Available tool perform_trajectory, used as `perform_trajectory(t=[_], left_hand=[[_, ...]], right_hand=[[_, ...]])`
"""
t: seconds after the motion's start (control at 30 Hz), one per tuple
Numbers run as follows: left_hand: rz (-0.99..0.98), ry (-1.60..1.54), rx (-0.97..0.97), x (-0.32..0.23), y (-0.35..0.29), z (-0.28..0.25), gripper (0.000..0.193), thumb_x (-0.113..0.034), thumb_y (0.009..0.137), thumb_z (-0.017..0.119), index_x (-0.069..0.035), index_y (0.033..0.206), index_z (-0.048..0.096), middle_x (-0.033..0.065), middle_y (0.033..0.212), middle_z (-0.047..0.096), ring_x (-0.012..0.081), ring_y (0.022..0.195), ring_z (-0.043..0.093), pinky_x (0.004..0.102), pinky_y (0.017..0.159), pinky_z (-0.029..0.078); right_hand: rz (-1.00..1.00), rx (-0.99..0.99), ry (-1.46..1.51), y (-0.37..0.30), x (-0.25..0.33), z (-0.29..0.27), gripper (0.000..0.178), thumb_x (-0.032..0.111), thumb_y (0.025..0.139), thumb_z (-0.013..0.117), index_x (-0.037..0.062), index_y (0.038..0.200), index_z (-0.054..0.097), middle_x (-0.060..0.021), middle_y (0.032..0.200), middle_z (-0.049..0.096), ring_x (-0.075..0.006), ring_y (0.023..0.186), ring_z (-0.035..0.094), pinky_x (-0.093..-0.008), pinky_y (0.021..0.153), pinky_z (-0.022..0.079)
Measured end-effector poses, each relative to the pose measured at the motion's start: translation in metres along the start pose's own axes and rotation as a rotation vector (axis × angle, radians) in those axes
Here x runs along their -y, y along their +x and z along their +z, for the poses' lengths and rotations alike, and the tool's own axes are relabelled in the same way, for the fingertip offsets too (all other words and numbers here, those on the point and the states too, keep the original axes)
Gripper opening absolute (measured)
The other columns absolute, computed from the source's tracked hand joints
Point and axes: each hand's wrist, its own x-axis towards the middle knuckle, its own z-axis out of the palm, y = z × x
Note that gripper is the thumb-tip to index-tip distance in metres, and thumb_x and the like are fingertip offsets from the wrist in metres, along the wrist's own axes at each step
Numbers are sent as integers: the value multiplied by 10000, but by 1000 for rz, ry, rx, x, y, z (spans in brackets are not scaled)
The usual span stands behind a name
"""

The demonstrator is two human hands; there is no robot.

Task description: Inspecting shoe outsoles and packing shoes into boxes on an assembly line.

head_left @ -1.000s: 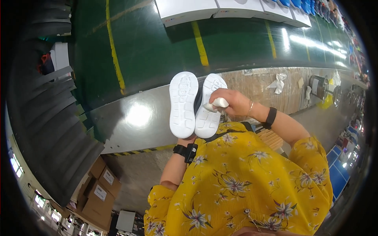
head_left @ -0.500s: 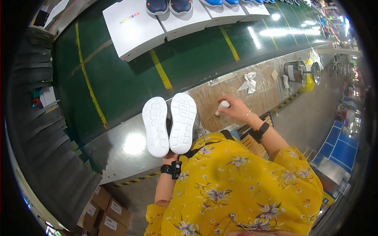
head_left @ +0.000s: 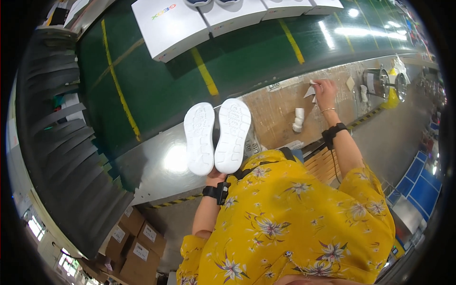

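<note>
A pair of shoes with white soles (head_left: 232, 137) is turned sole-up in front of me. My left hand (head_left: 216, 175) is under their near end, its fingers mostly hidden behind the soles, and it holds the pair up. On the brown cardboard (head_left: 275, 107) to the right, a small white bottle (head_left: 298, 119) lies by itself. Beyond it, my right hand (head_left: 326, 92) pinches a crumpled white cloth (head_left: 309, 91) by its upper part, while the lower corner is still near the cardboard.
White shoeboxes (head_left: 175, 28), some with blue shoes on top, stand on the green conveyor belt (head_left: 156, 90) ahead. Dark strips (head_left: 52, 142) hang at the left. A metal canister (head_left: 375, 81) stands at the far right; brown cartons (head_left: 137, 256) are stacked lower left.
My right hand has let go of the white bottle, moved away to the right and taken hold of the cloth. The shoes stay in my left hand; the whole view has shifted slightly.
</note>
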Motion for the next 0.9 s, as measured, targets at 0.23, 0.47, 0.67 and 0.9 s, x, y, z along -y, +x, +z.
perform_trajectory(t=[0.23, 0.47, 0.67, 0.9], left_hand=[[12, 76, 186, -1, -12, 21, 614, -427, 987, 522, -22, 1445, 461, 183, 1471, 493, 371, 1336, 490, 562, 1108, 409], [-50, -73, 519, 7, 4, 7, 616, -443, 966, 581, -43, 1425, 489, 169, 1434, 533, 351, 1311, 513, 516, 1106, 424], [-82, -183, 519, 12, 11, 13, 619, -444, 949, 622, -53, 1413, 500, 163, 1404, 557, 317, 1274, 543, 453, 1100, 439], [-91, -224, 422, 20, 19, 23, 621, -430, 947, 627, -40, 1413, 495, 168, 1410, 551, 309, 1260, 553, 451, 1092, 446]], right_hand=[[-252, 445, 618, 8, 166, -44, 175, 15, 818, 717, 71, 982, 692, -101, 966, 674, -287, 932, 636, -373, 831, 515], [-729, 771, 900, -26, 285, -53, 124, 102, 877, 679, 104, 1000, 667, -85, 988, 631, -299, 954, 619, -387, 844, 522], [-866, 689, 839, -28, 290, -30, 123, 117, 859, 686, 94, 980, 674, -87, 975, 634, -297, 962, 617, -400, 851, 514], [-883, 705, 861, -29, 298, -31, 125, 95, 849, 686, 65, 969, 668, -109, 969, 642, -312, 934, 618, -400, 834, 515]])
